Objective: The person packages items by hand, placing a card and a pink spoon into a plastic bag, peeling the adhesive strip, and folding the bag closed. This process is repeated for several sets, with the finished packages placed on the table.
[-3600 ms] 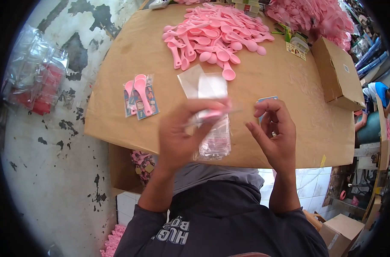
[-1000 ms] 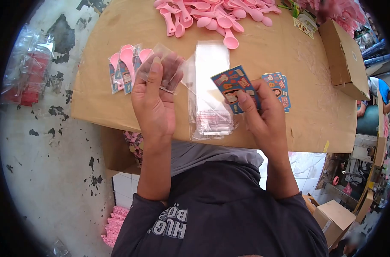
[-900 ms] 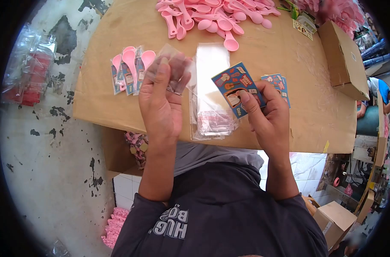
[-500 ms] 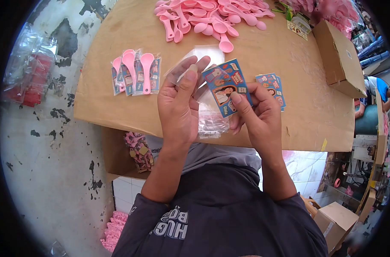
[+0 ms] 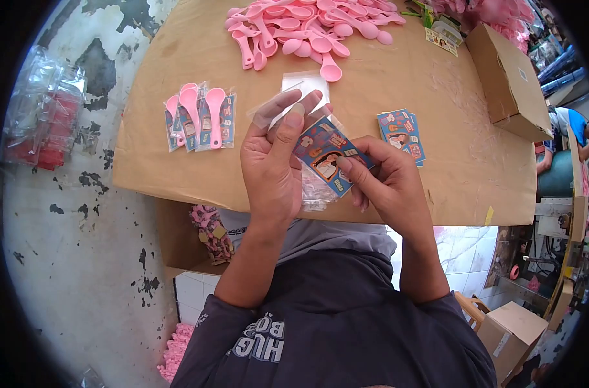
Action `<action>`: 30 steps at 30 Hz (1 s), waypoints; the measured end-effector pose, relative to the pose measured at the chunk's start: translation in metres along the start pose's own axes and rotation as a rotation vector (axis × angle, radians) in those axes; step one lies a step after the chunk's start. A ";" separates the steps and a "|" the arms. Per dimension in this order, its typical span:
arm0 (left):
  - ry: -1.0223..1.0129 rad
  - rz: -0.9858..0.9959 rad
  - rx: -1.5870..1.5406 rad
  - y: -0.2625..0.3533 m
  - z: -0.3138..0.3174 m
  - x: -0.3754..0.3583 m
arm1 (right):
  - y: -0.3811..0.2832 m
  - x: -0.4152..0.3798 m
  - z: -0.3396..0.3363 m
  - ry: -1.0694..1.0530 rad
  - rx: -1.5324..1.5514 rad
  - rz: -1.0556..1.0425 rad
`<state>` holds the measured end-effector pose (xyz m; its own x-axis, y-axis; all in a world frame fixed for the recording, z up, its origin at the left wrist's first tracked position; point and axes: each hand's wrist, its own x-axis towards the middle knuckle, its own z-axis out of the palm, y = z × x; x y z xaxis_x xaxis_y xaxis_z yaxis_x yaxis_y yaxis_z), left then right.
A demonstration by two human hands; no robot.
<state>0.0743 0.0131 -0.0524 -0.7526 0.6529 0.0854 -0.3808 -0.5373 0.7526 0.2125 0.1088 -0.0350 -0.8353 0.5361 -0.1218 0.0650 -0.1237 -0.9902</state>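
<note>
Over the table's near part, my left hand [image 5: 275,155] holds a clear plastic bag [image 5: 278,108] between thumb and fingers. My right hand [image 5: 391,181] pinches a blue printed card [image 5: 330,158], tilted, its upper left corner at the bag beside my left thumb. Whether that corner is inside the bag I cannot tell. Beneath the hands lie more clear bags [image 5: 317,194]. To the left are several bagged cards with pink spoons [image 5: 215,116]. A small stack of blue cards [image 5: 403,136] rests right of my right hand.
Many loose pink spoons [image 5: 307,29] are heaped at the table's far side. A cardboard box [image 5: 508,84] stands at the right edge of the brown table [image 5: 462,187]. Another person [image 5: 582,139] is at the far right. An open box [image 5: 178,239] with pink packets sits below the table's left side.
The card has moved left and down toward my left hand and tilted more, its corner now at the bag. The whole view has shifted slightly.
</note>
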 end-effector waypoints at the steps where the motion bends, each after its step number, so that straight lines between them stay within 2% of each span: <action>1: -0.001 -0.003 -0.001 -0.001 0.000 -0.001 | 0.000 0.000 -0.001 0.006 -0.015 -0.001; 10: -0.033 -0.029 -0.035 -0.006 -0.003 0.002 | 0.002 0.002 -0.009 0.068 0.084 -0.045; 19: -0.029 -0.050 -0.058 -0.006 0.000 -0.001 | 0.010 -0.002 0.013 0.161 0.221 -0.108; 23: -0.051 -0.054 -0.048 -0.003 0.002 -0.001 | 0.008 -0.006 0.010 0.032 0.119 -0.019; 30: -0.102 -0.078 -0.073 -0.005 0.003 -0.003 | -0.001 -0.004 -0.003 -0.009 0.053 -0.002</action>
<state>0.0804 0.0152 -0.0541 -0.6622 0.7431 0.0968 -0.4767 -0.5174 0.7107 0.2169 0.1092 -0.0333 -0.8403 0.5288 -0.1193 0.0348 -0.1669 -0.9854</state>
